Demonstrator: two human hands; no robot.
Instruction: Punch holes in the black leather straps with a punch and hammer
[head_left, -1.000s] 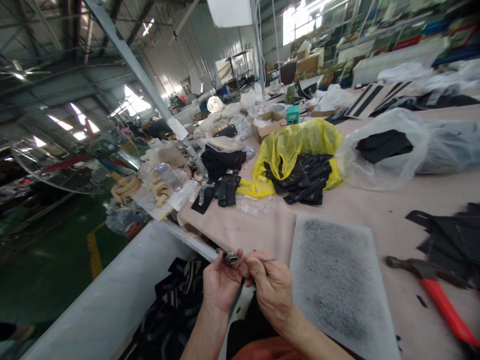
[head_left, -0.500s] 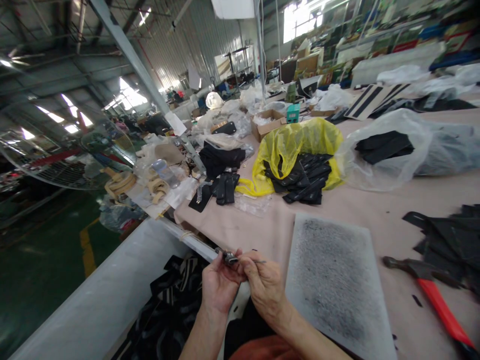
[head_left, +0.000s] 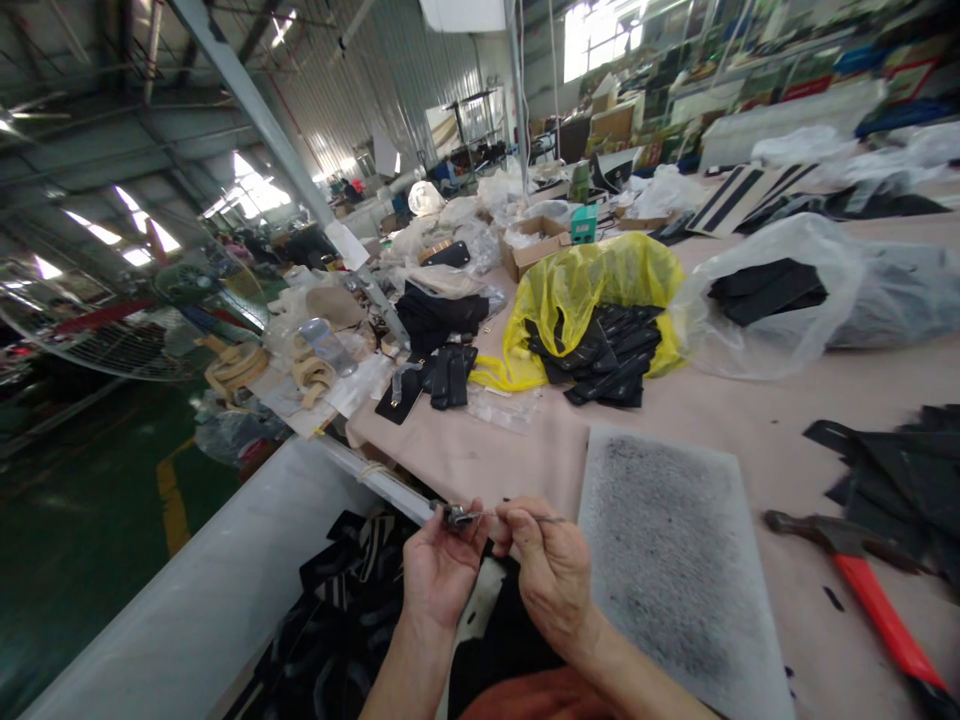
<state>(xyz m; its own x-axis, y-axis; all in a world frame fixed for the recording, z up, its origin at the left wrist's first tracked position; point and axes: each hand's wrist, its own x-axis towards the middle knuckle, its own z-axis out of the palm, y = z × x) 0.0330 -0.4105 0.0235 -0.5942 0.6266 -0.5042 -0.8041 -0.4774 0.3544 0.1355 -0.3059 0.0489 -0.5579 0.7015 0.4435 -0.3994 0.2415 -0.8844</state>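
My left hand, palm up, pinches a small dark piece with a shiny metal part; its exact kind is too small to make out. My right hand is closed around a thin, dark, needle-like tool, whose back end sticks out past the fingers. A fine light line runs between the two hands, toward the dark piece. Both hands are over the table's front edge. Below and left of them lies a heap of black straps, some with cream stripes.
A speckled grey board lies right of my hands, beside a red-handled hammer. Black strips pile up at far right. Farther back are a yellow bag of black pieces and a clear bag. A caged fan stands left.
My right hand has moved right with the thin tool, away from my left hand, opening a gap between them. My left hand stays nearly in place with the dark piece.
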